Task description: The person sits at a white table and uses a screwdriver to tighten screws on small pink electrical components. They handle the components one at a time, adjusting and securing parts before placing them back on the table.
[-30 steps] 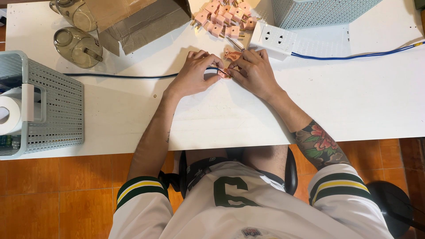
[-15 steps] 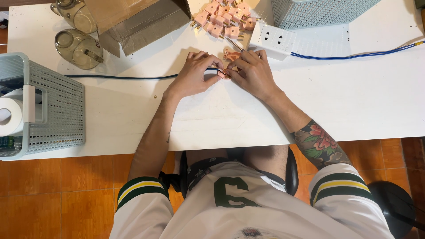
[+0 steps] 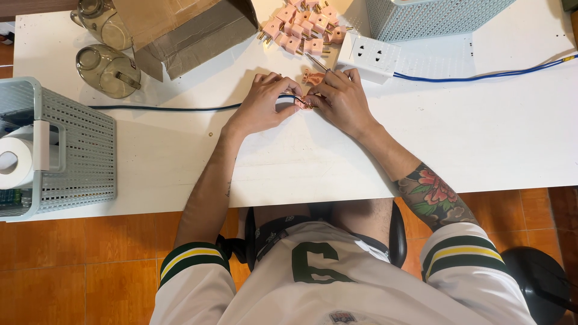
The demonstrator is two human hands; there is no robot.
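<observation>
On white table (image 3: 481, 138) over orange tile floor (image 3: 90, 259), both hands (image 3: 304, 102) together pinching pink plug (image 3: 304, 103)

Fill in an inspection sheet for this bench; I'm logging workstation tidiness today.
Surface: white table, mostly bare near the front edge.
Job's things: small pink plug pinched at the end of a dark cable.
Clutter: pile of pink plugs, cardboard box, two glass jugs, mesh baskets.
Grippers: left hand and right hand meet at the plug.
Cables: blue cable from white power strip.
Surroundings: orange tiled floor.
</observation>
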